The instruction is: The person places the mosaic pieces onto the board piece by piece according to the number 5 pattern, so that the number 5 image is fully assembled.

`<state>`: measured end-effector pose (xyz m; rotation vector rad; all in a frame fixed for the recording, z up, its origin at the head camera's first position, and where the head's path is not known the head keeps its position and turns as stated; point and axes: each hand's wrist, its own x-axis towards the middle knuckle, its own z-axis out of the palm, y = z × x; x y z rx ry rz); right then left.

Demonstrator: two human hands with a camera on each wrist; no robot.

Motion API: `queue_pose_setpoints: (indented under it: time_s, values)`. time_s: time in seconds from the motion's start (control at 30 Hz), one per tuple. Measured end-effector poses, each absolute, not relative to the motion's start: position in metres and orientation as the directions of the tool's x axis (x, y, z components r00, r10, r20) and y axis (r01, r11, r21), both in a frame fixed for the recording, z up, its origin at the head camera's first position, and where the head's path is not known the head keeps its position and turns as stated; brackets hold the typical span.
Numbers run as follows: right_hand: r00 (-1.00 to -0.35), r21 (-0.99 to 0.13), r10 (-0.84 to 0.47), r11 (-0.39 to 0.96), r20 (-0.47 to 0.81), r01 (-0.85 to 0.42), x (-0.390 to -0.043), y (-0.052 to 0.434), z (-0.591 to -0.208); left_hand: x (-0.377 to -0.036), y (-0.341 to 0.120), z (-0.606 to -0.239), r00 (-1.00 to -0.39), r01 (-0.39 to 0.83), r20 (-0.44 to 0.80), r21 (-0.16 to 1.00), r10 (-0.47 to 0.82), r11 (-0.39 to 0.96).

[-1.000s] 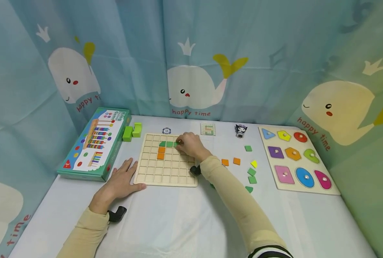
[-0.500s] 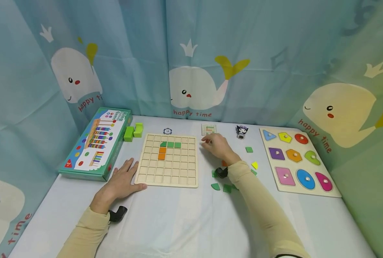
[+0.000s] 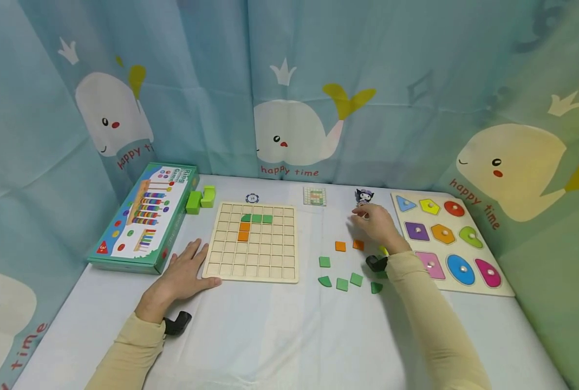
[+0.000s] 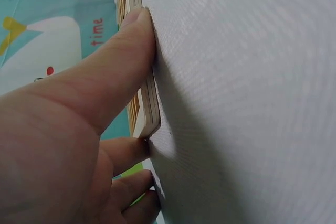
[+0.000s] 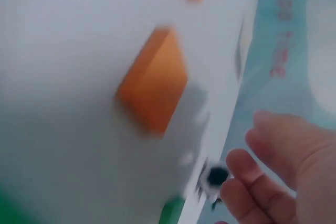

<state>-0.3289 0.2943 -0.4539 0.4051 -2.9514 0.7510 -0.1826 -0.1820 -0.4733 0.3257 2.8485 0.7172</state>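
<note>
Head view looking down over the bench point(image 3: 279, 336); wrist views close at bench level, sharing grid board point(image 4: 149, 114) and orange tile point(image 5: 155, 85).

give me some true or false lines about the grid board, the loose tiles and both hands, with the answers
1. The left hand rests flat against the left edge of the grid board. True.
2. The board holds only orange tiles. False: three green tiles and two orange tiles sit in it.
3. The right hand is over the board. False: it is off to the right, above the loose orange tiles.
4. Loose green tiles lie on the table right of the board. True.
5. The shape puzzle has empty slots. False: all nine hold pieces.
</note>
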Motion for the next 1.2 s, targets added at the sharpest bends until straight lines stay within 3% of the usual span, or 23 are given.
queue_pose_setpoints:
  time_s: [0.27, 0.73, 1.2]
  values:
    - [-0.986, -0.441, -0.160, 0.883, 0.040, -0.161, -0.322, 0.326, -0.452, -0.182, -0.181, -0.472, -0.959, 0.168, -0.121, 0.484, 0.256, 0.859]
    - [-0.982, -0.410, -0.178, 0.902, -0.061, -0.138, -0.313, 0.341, -0.450, -0.182, -0.182, -0.473, -0.958, 0.164, -0.131, 0.480, 0.255, 0.862]
    - [-0.990, -0.357, -0.131, 0.929, -0.059, -0.102, -0.319, 0.341, -0.460, -0.182, -0.182, -0.473, -0.959, 0.176, -0.113, 0.481, 0.260, 0.859]
